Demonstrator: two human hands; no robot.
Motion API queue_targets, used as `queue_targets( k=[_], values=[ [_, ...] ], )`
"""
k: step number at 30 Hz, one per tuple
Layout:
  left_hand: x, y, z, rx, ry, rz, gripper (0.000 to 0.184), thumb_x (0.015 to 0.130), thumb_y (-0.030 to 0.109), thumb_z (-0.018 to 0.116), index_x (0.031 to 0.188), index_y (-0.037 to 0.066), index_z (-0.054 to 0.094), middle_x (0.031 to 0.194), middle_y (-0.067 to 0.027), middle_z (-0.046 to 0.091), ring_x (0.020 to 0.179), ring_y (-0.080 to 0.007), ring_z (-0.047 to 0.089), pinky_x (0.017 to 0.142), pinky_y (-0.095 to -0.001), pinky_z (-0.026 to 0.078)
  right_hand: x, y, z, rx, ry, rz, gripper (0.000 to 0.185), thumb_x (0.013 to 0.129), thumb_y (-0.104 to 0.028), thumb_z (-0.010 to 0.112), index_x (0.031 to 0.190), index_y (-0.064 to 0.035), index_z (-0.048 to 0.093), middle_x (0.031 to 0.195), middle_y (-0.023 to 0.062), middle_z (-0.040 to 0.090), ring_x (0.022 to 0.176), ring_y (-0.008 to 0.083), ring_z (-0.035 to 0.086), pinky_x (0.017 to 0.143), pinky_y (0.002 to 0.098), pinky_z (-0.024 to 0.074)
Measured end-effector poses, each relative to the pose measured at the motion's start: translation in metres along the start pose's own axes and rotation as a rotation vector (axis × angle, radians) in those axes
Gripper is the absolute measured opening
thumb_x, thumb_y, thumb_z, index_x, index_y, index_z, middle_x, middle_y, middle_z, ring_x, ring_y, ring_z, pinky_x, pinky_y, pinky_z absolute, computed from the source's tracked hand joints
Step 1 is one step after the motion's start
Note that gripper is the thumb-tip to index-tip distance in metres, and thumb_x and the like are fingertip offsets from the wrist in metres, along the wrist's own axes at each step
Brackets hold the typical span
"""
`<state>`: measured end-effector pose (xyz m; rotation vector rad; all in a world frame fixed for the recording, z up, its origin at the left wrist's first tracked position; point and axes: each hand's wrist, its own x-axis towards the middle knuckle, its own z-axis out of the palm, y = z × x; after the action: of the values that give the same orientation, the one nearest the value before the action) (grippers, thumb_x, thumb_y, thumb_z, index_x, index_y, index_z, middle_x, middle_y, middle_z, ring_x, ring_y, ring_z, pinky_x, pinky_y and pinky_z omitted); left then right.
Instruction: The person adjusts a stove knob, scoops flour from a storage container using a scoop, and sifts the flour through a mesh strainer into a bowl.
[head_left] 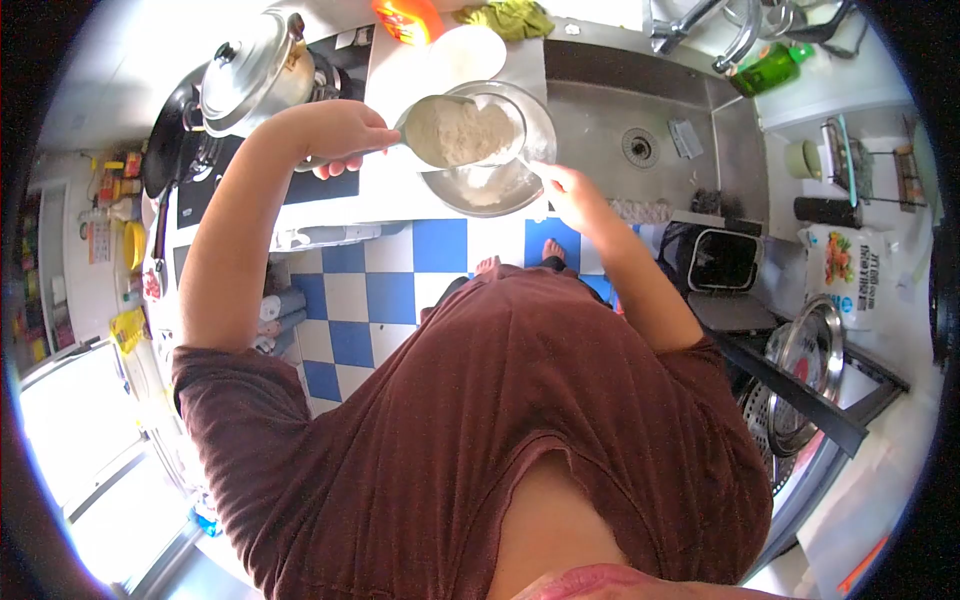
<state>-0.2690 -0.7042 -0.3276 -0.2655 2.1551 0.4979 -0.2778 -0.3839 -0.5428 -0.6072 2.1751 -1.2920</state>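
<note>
A scoop (424,130) full of pale flour (468,134) is in my left hand (343,138), whose fingers are wrapped round its handle. The scoop is over a wide steel bowl (538,185) on the counter edge, at a round sieve (515,110) that also holds flour. My right hand (568,190) is closed on the sieve's handle at the bowl's right side. White powder (484,185) lies in the bottom of the bowl.
Left, a lidded pot (255,75) and a black pan (172,140) stand on the stove. Behind the bowl are a white round item (470,52), an orange bottle (408,18) and a green cloth (508,18). A steel sink (600,150) lies right, a green bottle (770,70) beyond.
</note>
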Motion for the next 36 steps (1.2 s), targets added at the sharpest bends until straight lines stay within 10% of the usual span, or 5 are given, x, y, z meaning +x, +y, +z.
queue_targets(
  k=[36],
  values=[
    [-0.015,0.023,-0.002,0.150,0.057,-0.039,0.040,0.095,0.040,0.049,0.103,0.003,0.064,0.070,-0.0061,0.057,0.055,-0.0150,0.054,0.054,-0.0335,0.052,0.001,0.009,0.011,0.065,-0.072,0.044,0.035,0.098,-0.007,0.045,0.131,-0.0042,0.056,0.083,0.0076,0.063,0.071,0.0132,0.060,0.067,0.0288,0.0525]
  ],
)
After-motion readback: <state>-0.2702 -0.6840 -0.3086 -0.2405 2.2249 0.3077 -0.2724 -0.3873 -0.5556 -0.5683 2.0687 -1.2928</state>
